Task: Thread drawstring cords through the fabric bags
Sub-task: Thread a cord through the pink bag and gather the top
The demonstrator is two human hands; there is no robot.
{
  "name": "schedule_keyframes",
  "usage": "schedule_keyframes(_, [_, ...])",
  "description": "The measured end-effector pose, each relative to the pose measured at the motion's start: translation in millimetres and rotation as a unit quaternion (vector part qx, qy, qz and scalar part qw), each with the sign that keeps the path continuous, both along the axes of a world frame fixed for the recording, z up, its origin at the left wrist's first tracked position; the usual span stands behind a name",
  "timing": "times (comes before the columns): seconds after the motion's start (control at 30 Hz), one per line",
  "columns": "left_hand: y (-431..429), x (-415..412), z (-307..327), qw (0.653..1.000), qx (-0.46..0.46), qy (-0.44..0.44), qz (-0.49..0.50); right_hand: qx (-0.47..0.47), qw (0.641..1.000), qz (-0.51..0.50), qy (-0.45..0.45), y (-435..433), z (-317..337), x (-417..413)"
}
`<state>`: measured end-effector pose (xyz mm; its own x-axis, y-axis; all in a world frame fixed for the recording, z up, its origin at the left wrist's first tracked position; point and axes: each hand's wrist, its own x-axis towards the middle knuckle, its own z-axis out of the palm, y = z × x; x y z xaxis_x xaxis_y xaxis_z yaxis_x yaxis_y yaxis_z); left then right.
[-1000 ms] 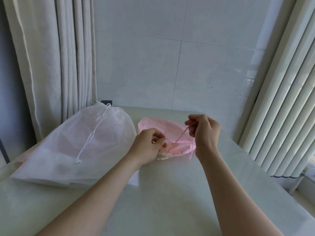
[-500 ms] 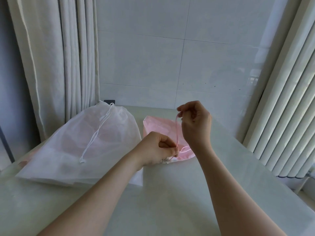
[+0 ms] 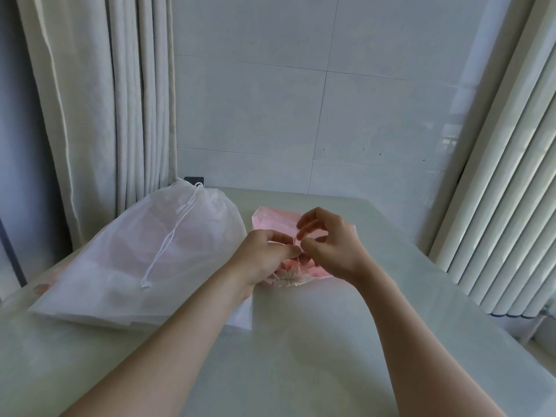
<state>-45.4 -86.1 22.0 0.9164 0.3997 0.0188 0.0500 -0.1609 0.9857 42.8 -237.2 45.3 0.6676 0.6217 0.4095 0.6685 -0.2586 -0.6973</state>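
Across the lower frame ran a pale glossy table (image 3: 301,365), both bare forearms reaching up over it from the bottom edge. Behind it a white tiled wall (image 3: 301,115) filled upper centre, a cream curtain (image 3: 90,100) hung at upper left, and pale vertical slats (image 3: 499,191) stood at right. On the table's left part lay a big white mesh bag (image 3: 114,272), flat, its gathered mouth toward the wall. Just right of it, at frame centre, lay the smaller pink bag (image 3: 270,221), touching the table, its gathered mouth toward the viewer and partly hidden under the hands. The left hand (image 3: 264,254) sat at centre on the pink bag's near end, fingers curled, thumb pressed to forefinger, gripping the bunched mouth; how much fabric was caught could not be told. The right hand (image 3: 334,245), just right of it and nearly touching, was raised a little above the bag, thumb and forefinger pinching the thin pink cord (image 3: 298,263), other fingers loosely arched. That cord ran short and about vertical from the pinch down to the bunched mouth. A white cord (image 3: 168,239) trailed from the mesh bag's mouth down over its top, knotted end left of centre. A small black thing (image 3: 194,179) showed at the wall behind the mesh bag, too small to tell.
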Motion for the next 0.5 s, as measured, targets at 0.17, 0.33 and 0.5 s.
schedule_keyframes(0.17, [4,1,-1,1.000,-0.017,0.001,0.004,-0.081,0.990,-0.015,-0.110,2,-5,0])
schedule_keyframes(0.33, [4,-2,5,0.999,-0.015,-0.008,-0.029,-0.069,0.983,-0.008,-0.171,4,-4,2])
schedule_keyframes(0.5, [2,-5,9,1.000,0.021,0.005,-0.019,-0.142,0.957,-0.024,-0.251,6,-4,-1])
